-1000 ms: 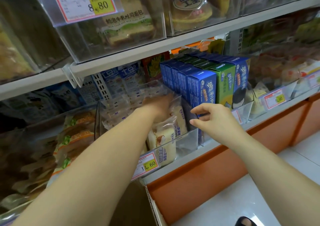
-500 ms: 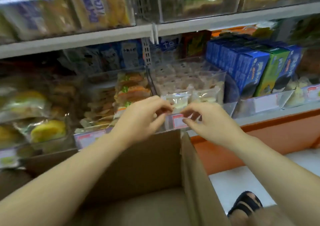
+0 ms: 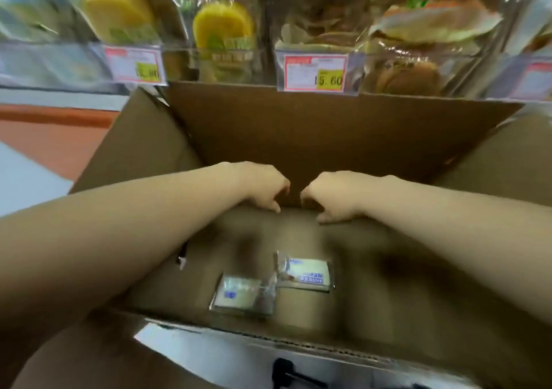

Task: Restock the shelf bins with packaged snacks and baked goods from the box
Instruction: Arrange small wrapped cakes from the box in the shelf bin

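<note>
Cardboard box (image 3: 328, 137) floor held two packets, long axes crosswise, bodyward of both hands: left packet (image 3: 239, 296) nearer left hand (image 3: 260, 188), right packet (image 3: 304, 273) nearer right hand (image 3: 337, 197). Fingers loosely curled, empty.

I was looking into a shop: across the top of the frame, clear shelf bins (image 3: 50, 63) held wrapped yellow cakes (image 3: 118, 12) and filled buns (image 3: 430, 27), fronted by printed price tags (image 3: 312, 72), with a cardboard stock box (image 3: 298, 131) open below.
</note>
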{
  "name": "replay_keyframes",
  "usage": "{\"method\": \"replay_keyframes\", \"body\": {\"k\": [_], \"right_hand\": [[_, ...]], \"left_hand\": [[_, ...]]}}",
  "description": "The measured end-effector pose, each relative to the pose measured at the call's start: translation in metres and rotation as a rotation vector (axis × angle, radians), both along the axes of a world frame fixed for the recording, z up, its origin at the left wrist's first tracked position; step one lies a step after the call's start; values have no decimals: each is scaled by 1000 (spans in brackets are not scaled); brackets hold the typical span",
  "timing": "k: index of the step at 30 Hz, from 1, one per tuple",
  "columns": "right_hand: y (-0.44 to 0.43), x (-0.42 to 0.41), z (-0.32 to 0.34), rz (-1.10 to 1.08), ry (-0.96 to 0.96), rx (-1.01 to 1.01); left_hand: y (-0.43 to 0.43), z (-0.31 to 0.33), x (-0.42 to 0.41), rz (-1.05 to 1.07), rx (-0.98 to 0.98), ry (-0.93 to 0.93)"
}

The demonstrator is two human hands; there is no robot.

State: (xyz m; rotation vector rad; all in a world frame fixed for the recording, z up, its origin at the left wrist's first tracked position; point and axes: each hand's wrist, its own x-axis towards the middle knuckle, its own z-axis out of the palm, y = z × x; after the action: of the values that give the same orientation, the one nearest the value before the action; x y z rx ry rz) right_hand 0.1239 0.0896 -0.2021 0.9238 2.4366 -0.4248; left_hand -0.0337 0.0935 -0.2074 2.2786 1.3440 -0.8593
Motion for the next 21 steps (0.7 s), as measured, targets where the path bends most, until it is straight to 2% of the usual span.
{"method": "replay_keyframes", "body": {"k": [4, 9, 16, 21], "right_hand": [[1, -12, -64, 14, -114, -88], [0, 6, -138, -114, -158, -242], [-20, 21, -217, -355, -63, -342], [-49, 18, -242, -526, -3, -359]], "left_hand": [[19, -51, 0, -87, -45, 9], [22, -131, -6, -166, -140, 55], [-25, -222, -33, 72, -441, 33], [-63, -246, -47, 146, -472, -6]]}}
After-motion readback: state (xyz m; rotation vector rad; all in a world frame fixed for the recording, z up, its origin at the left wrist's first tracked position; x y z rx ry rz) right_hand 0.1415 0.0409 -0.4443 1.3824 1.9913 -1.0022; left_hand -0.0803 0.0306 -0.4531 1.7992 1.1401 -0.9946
